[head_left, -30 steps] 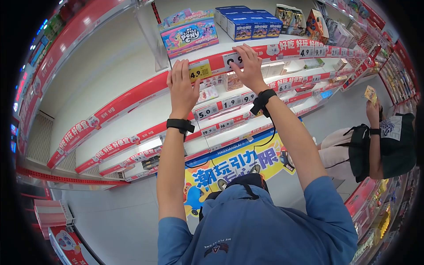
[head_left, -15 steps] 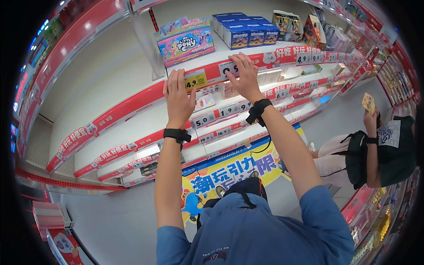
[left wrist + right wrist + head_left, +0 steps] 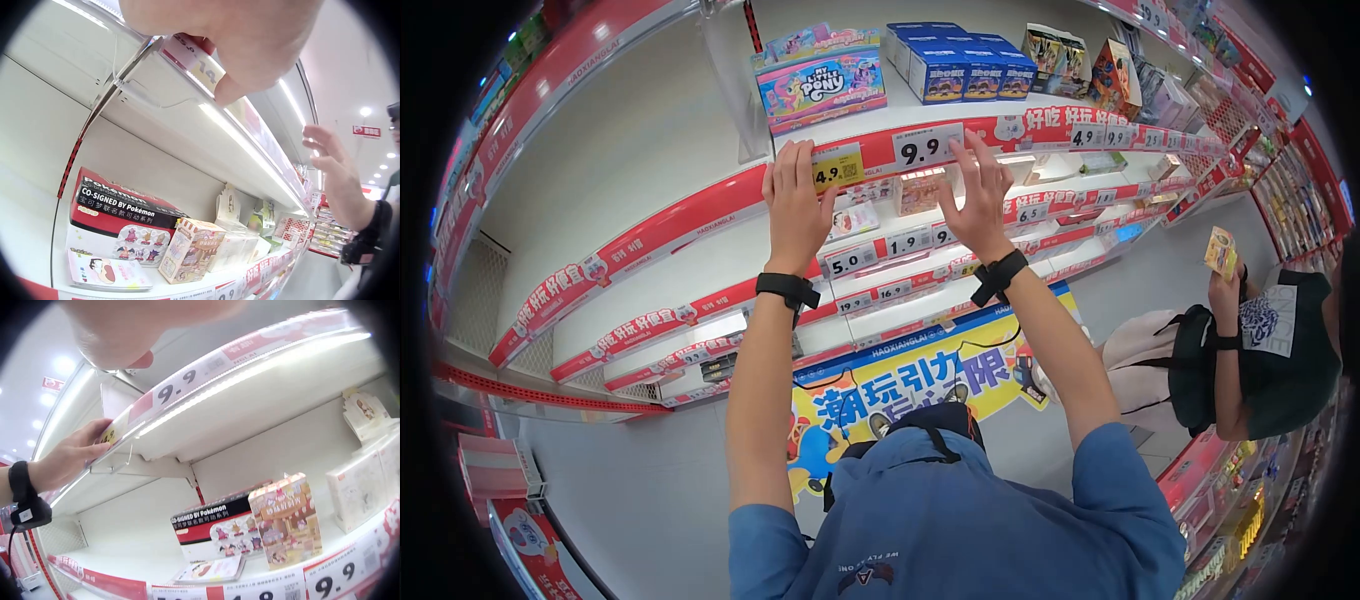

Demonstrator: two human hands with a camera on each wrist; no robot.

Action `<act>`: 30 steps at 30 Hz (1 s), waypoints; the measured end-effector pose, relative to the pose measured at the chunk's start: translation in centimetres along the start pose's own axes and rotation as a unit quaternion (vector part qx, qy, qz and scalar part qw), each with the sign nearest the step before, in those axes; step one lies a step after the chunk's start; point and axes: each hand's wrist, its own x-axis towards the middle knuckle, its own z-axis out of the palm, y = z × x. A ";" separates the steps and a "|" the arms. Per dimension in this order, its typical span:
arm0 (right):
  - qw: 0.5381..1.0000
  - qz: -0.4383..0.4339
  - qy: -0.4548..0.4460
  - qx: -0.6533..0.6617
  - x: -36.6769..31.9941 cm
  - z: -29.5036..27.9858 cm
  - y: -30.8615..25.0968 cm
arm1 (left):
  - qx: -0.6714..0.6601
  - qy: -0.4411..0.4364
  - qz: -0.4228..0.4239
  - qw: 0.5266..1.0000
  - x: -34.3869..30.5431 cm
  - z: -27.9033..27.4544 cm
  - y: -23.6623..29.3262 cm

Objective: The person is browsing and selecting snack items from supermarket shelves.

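Top shelf (image 3: 690,170) showing white, red rail (image 3: 700,215) lining front edge. My Little Pony box (image 3: 820,85) sitting on it at left. Blue boxes (image 3: 960,62) standing just beside, at right, with more cartons trailing farther right. Yellow 4.9 tag (image 3: 838,167) and white 9.9 tag (image 3: 927,148) hanging on rail. Shelf below (image 3: 125,556) carrying Pokemon box (image 3: 115,215) by back wall. Flat pack (image 3: 106,272) lying in front, small carton (image 3: 190,250) standing just right. Further tiers sitting lower, each wearing price tags.

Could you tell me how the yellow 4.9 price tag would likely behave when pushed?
The yellow price tag looks a thin, light card, so probably floppy. Held in the shelf rail by the left hand, it would likely slide sideways rather than tip.
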 end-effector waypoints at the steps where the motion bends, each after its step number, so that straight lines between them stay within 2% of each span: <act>1: 0.998 -0.001 -0.056 -0.002 -1.6 -0.1 0.6 | 0.008 0.002 0.003 1.000 0.0 0.1 -0.1; 3: 0.989 0.013 -0.150 -0.001 -5.2 1.2 2.0 | 0.012 0.004 0.002 1.000 0.0 0.2 -0.1; 4: 0.977 0.047 -0.208 0.025 -6.5 2.2 2.7 | 0.014 0.004 0.004 1.000 0.0 0.2 -0.1; 7: 0.943 0.104 -0.313 0.042 -10.2 5.5 4.6 | 0.024 -0.003 0.002 1.000 0.0 0.3 0.0; 10: 0.924 0.132 -0.358 0.018 -11.5 8.5 5.6 | 0.024 -0.013 0.000 1.000 0.1 0.2 -0.1; 14: 0.912 0.152 -0.378 -0.039 -10.7 11.3 6.0 | 0.017 -0.019 -0.006 1.000 0.1 0.2 -0.2; 18: 0.908 0.120 -0.397 -0.065 -10.5 13.2 7.0 | 0.007 -0.020 -0.013 1.000 0.1 0.1 0.0; 19: 0.919 0.104 -0.375 -0.059 -10.9 13.8 7.4 | 0.008 -0.022 -0.016 1.000 0.1 0.0 0.0; 30: 0.897 0.082 -0.430 -0.064 -9.9 15.1 8.2 | 0.015 -0.021 -0.020 0.999 0.1 0.1 0.1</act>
